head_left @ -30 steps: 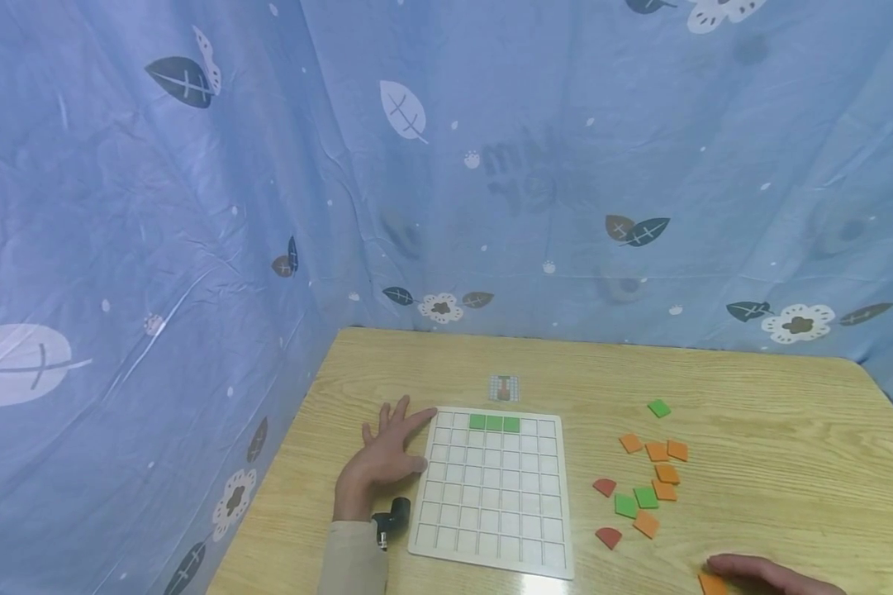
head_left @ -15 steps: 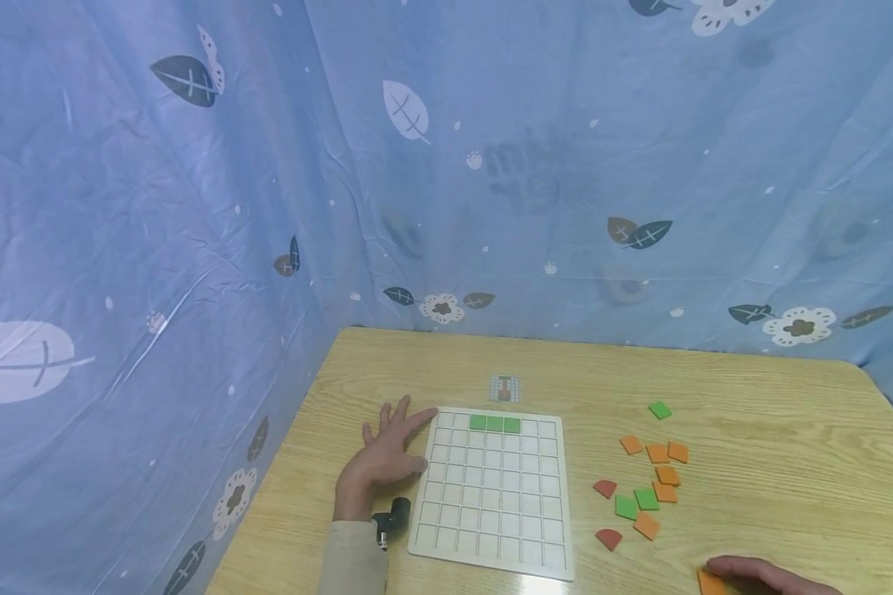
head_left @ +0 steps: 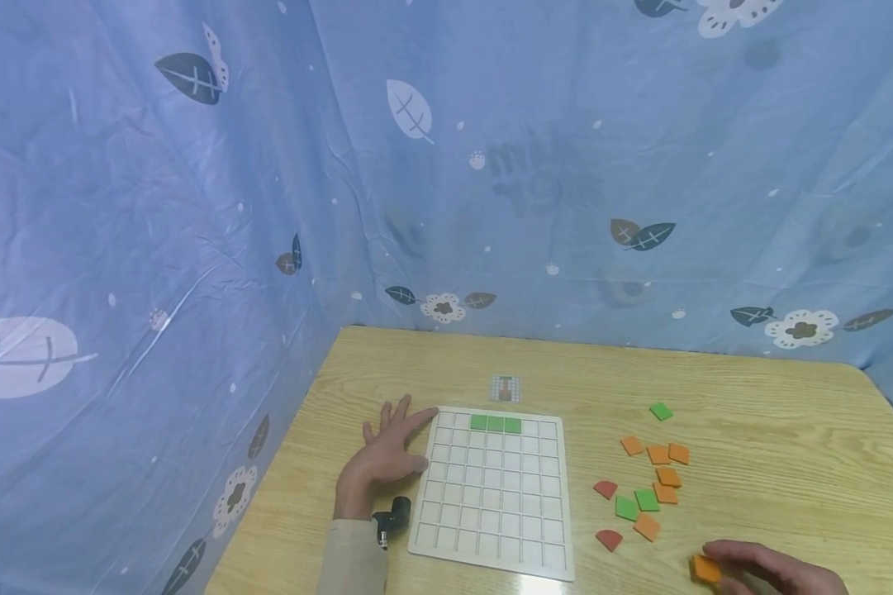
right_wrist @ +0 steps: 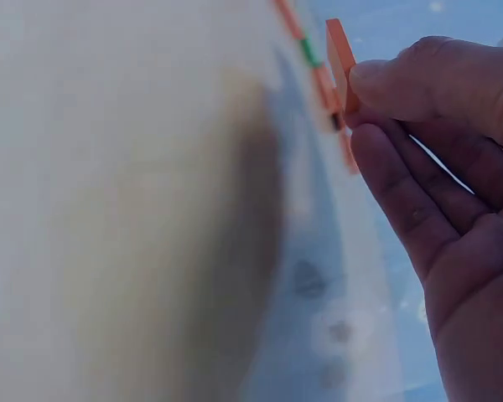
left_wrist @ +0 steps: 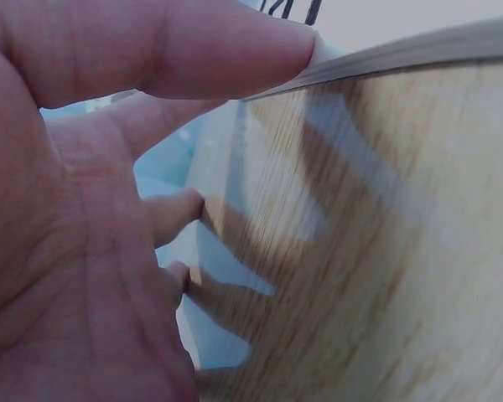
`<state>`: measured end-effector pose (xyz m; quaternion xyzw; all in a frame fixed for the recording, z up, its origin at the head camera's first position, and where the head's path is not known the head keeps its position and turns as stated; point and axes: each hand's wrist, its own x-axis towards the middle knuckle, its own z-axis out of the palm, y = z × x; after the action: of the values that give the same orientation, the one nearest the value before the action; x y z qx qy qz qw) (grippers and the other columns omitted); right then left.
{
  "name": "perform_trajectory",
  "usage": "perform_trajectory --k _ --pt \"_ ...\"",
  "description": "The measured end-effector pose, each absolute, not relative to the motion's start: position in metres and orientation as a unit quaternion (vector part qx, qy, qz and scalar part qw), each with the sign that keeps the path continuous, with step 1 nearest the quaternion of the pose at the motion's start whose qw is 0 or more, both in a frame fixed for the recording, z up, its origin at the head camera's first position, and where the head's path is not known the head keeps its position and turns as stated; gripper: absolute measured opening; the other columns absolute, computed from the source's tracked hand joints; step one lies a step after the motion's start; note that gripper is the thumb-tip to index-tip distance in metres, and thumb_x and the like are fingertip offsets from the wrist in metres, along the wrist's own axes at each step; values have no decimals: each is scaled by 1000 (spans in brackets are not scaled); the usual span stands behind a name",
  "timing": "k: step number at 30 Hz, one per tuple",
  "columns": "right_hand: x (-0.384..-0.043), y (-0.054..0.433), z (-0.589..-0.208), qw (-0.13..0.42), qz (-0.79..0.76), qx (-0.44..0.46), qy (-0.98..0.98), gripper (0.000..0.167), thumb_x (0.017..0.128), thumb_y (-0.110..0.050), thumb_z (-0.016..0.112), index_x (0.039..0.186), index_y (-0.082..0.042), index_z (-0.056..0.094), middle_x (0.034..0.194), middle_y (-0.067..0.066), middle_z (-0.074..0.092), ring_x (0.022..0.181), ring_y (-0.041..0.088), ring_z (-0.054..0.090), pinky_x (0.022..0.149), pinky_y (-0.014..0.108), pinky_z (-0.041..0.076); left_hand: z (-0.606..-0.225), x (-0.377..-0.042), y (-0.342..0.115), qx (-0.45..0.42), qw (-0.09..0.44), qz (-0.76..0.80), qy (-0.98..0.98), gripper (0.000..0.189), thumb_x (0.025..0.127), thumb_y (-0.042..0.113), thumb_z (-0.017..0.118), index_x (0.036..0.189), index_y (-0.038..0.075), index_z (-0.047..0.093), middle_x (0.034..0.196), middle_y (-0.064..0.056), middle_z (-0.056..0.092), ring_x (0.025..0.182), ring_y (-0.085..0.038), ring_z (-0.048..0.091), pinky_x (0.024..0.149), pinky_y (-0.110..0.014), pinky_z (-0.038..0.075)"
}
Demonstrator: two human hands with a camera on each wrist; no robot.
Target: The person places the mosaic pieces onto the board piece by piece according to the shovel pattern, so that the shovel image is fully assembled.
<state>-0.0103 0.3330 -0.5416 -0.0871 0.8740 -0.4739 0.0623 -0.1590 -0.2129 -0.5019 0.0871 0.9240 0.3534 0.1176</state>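
Observation:
A white grid board (head_left: 492,497) lies flat on the table, with a row of green square tiles (head_left: 496,424) set in its top row. My left hand (head_left: 387,453) is spread beside it, index fingertip and thumb touching the board's left edge; the left wrist view shows the thumb (left_wrist: 235,54) against that edge. Near the table's front, right of the board, my right hand (head_left: 776,568) pinches an orange square tile (head_left: 705,569). In the right wrist view this tile (right_wrist: 342,63) stands on edge at the thumb tip, apart from the table.
Several loose orange tiles (head_left: 665,493), green tiles (head_left: 648,499) and two red quarter-circle pieces (head_left: 608,540) lie right of the board. Behind the board is a small pattern card (head_left: 505,388). Blue curtains (head_left: 535,273) enclose the table's back and left.
My right hand has drawn its thumb into view and raised the orange tile, shifting it slightly left and away from the front edge. The left hand and board stay put.

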Motion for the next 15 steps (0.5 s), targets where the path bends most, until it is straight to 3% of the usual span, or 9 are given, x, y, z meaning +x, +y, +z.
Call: perform_trajectory --k 2,4,8,15 --pt "-11 314 -532 -46 -400 -65 913 33 83 1 90 114 -11 83 103 -17 82 95 -12 72 73 6 56 -503 -159 -213 87 120 350 925 93 76 10 74 165 25 51 183 -22 12 168 -54 -7 124 -86 -11" --pt "-18 302 -523 -104 -374 -73 919 38 78 6 91 110 -13 83 100 -16 82 90 -11 72 72 4 54 -503 -159 -213 84 122 347 926 92 77 10 74 165 26 51 184 -22 12 169 -53 -7 124 -85 -11" --pt "-36 290 -501 -134 -355 -101 920 45 77 7 91 112 -19 84 104 -22 80 90 -13 70 74 1 51 -504 -160 -214 84 123 345 927 91 79 11 76 165 26 51 184 -21 11 169 -53 -7 125 -85 -12" --pt "-67 268 -469 -161 -377 -157 898 48 78 7 91 116 -22 83 108 -14 83 104 -20 68 88 -1 50 -505 -161 -215 86 120 350 925 90 79 9 76 165 26 52 184 -22 11 168 -53 -7 125 -84 -12"
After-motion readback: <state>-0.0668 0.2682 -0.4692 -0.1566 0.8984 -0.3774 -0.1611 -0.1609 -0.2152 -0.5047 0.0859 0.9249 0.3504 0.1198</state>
